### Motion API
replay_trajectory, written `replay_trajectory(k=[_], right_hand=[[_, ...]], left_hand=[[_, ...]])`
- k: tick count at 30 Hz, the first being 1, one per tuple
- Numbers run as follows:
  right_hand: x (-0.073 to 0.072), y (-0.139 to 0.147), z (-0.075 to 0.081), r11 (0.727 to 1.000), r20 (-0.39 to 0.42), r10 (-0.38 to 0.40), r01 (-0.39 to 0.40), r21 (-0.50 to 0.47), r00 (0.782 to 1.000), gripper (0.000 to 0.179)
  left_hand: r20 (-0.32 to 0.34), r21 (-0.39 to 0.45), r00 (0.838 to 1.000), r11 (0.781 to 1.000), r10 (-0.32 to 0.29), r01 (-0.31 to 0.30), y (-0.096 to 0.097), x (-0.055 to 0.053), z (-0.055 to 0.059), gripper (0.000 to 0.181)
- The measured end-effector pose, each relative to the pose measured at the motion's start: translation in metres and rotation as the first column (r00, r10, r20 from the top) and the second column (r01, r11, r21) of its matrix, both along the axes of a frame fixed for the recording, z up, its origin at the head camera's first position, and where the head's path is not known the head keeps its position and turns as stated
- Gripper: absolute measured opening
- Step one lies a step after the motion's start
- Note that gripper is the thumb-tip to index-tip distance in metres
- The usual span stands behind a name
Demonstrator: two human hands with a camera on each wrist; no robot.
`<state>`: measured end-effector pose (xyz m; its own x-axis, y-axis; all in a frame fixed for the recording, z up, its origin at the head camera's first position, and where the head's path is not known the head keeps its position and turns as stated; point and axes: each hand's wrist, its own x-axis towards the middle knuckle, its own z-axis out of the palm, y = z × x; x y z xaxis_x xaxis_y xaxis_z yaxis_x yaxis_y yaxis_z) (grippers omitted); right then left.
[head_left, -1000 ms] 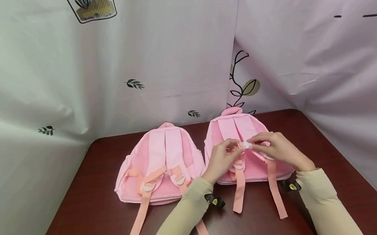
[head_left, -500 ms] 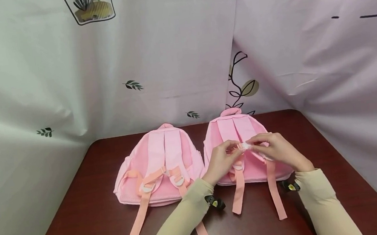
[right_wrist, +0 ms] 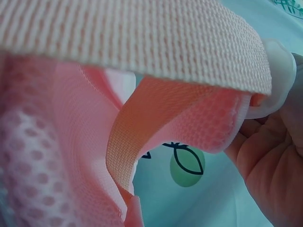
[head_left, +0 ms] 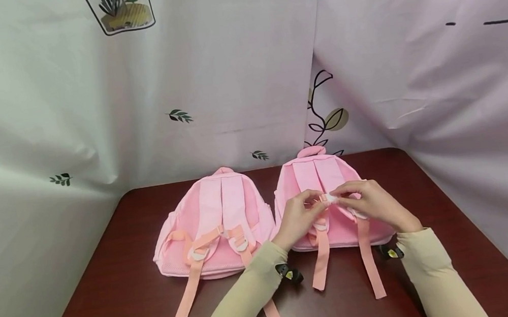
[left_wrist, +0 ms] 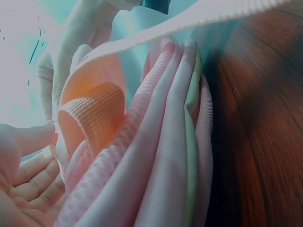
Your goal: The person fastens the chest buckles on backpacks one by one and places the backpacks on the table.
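Observation:
A pink backpack stands on the right of the table with its shoulder straps facing me. In front of those straps, a small white buckle bridges the fingertips of both hands. My left hand pinches its left end, where peach webbing joins it. The right hand pinches the other end, fingertips partly covering it. Peach webbing loops beside the left hand in the left wrist view. From the right, a white plastic adjuster shows close to the right hand, with the wide peach strap running across the top.
Left of it is a second pink backpack, with loose peach strap ends on the dark red table. Two peach strap tails hang from the right backpack toward the front edge. A pale printed curtain encloses the back and sides.
Both hands stay at the white buckle, which has sunk very slightly. The head view has shifted a touch; the backpacks keep their places.

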<state>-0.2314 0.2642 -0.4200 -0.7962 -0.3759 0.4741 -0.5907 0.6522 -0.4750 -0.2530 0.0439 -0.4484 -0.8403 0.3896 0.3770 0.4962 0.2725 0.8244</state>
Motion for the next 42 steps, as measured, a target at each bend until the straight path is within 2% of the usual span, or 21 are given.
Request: replay_trajectory(k=[4, 10, 15, 18, 24, 29, 35, 38, 42], right_hand=[[-0.001, 0.001, 0.000, 1.000, 0.008, 0.006, -0.006, 0.001, 1.000, 0.022], [-0.001, 0.006, 0.000, 1.000, 0.083, 0.000, -0.002, 0.026, 0.997, 0.021], [-0.002, 0.012, -0.003, 0.998, 0.139, 0.012, -0.022, 0.066, 0.990, 0.022], [-0.002, 0.014, -0.007, 0.998, 0.199, 0.026, -0.037, 0.049, 0.980, 0.022], [-0.006, 0.017, -0.012, 0.998, 0.323, 0.049, -0.061, 0.028, 0.945, 0.022], [-0.012, 0.017, -0.017, 0.998, 0.383, 0.042, -0.059, 0.034, 0.923, 0.023], [-0.014, 0.015, -0.026, 0.993, 0.417, 0.067, -0.100, 0.056, 0.907, 0.022], [-0.013, 0.015, -0.028, 0.993, 0.411, 0.067, -0.100, 0.058, 0.909, 0.028], [-0.010, 0.017, -0.026, 0.996, 0.401, 0.056, -0.080, 0.045, 0.914, 0.042]], left_hand=[[0.001, -0.008, 1.000, 1.000, -0.009, 0.009, 0.000, -0.001, 0.000, 0.023], [0.020, -0.032, 0.999, 0.999, -0.041, 0.042, 0.004, -0.002, -0.003, 0.022], [0.038, -0.099, 0.997, 0.993, -0.064, 0.067, 0.008, -0.001, -0.009, 0.023], [0.030, -0.159, 0.997, 0.985, -0.069, 0.073, 0.010, -0.001, -0.011, 0.022], [0.002, -0.265, 0.995, 0.960, -0.098, 0.095, 0.013, -0.004, -0.015, 0.019], [0.010, -0.266, 0.994, 0.958, -0.109, 0.108, 0.012, -0.007, -0.018, 0.020], [0.029, -0.287, 0.994, 0.951, -0.108, 0.112, 0.008, -0.002, -0.019, 0.023], [-0.015, -0.266, 0.994, 0.958, -0.112, 0.104, 0.004, -0.001, -0.020, 0.028], [-0.097, -0.225, 0.992, 0.972, -0.086, 0.062, -0.006, -0.003, -0.018, 0.030]])
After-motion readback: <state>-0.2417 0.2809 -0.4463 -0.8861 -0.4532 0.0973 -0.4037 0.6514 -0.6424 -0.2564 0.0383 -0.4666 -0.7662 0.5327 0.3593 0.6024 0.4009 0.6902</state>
